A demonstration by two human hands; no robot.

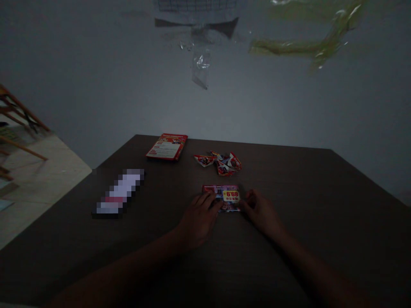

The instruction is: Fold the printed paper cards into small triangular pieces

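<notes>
A colourful printed leaflet [231,196] lies flat on the dark table in front of me, apparently folded down to a small rectangle. Its print, including a yellow patch reading 89.9, appears upside down. My left hand [201,218] rests on the left part of this paper with fingers stretched over it, covering that side. At the right edge, my right hand [261,211] has its thumb and fingers curled together in a pinch on the paper's border. Just beyond lie several folded red-and-white paper shapes [224,164] made of similar printed paper.
A stack of red and white leaflets [167,147] sits at the table's far left. Nearer on the left is a phone [120,192], its screen blurred out. The table [305,184] meets a wall [272,102] with tape on it. Wooden furniture [19,111] stands at far left.
</notes>
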